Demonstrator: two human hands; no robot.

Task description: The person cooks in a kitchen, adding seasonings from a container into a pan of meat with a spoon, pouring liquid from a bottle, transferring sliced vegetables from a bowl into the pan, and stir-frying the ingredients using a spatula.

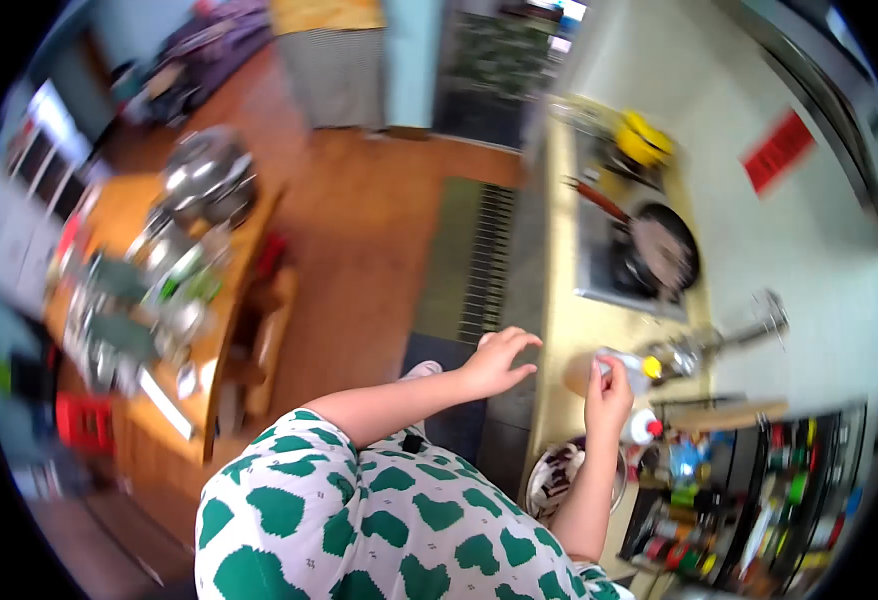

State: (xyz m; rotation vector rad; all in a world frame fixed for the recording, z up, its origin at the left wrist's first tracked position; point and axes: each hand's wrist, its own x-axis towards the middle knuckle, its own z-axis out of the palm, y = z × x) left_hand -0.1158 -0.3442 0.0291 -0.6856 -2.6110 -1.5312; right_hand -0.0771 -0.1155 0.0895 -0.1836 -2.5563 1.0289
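My left hand (pixel 504 362) hangs over the counter's front edge with its fingers apart and nothing in them. Over the counter, my right hand (pixel 609 392) has thumb and fingers pressed together in a pinch. It overlaps a clear bottle with a yellow cap (pixel 652 367); blur hides whether the fingers touch the bottle or hold something small. A white bottle with a red cap (pixel 643 427) stands near the right wrist. Beneath the right forearm, partly covered, is a metal bowl (pixel 551 490) with dark purple and pale pieces.
A black frying pan (pixel 659 255) with pale, greyish food sits on the stove (pixel 599 265), its handle pointing to the back left. Behind it is a yellow pot (pixel 644 140). Racks of seasoning bottles (pixel 689 530) stand at right. A cluttered wooden table (pixel 244 260) is at left.
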